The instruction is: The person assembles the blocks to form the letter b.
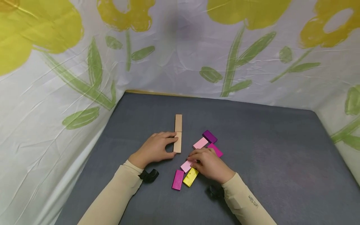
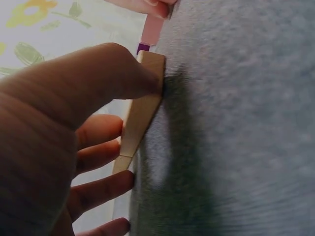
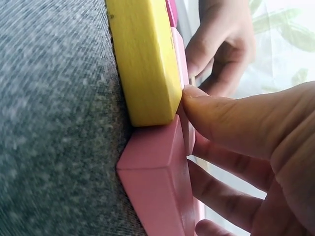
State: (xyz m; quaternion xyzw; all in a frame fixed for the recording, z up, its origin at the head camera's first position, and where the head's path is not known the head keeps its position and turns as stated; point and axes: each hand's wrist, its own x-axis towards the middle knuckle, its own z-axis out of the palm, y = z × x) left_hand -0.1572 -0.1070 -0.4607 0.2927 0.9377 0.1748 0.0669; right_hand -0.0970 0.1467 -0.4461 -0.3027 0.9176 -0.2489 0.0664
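Observation:
Two plain wooden blocks lie end to end in a line, a far block [image 1: 178,123] and a near block [image 1: 177,143]. My left hand [image 1: 157,147] holds the near wooden block, thumb at its near end and fingertips along its far part. My right hand [image 1: 209,164] pinches a light pink block [image 1: 187,166] between thumb and fingers, low on the table. A yellow block [image 1: 190,177] lies beside that block, under the right thumb. In the right wrist view another pink block [image 3: 155,182] stands against the yellow one; the hand hides it in the head view.
A magenta block [image 1: 177,180] lies left of the yellow one. Beyond my right hand are a second light pink block [image 1: 200,143], a dark purple block [image 1: 209,136] and another magenta block [image 1: 215,150]. A flowered cloth [image 1: 174,62] hangs behind the dark grey table [image 1: 267,150].

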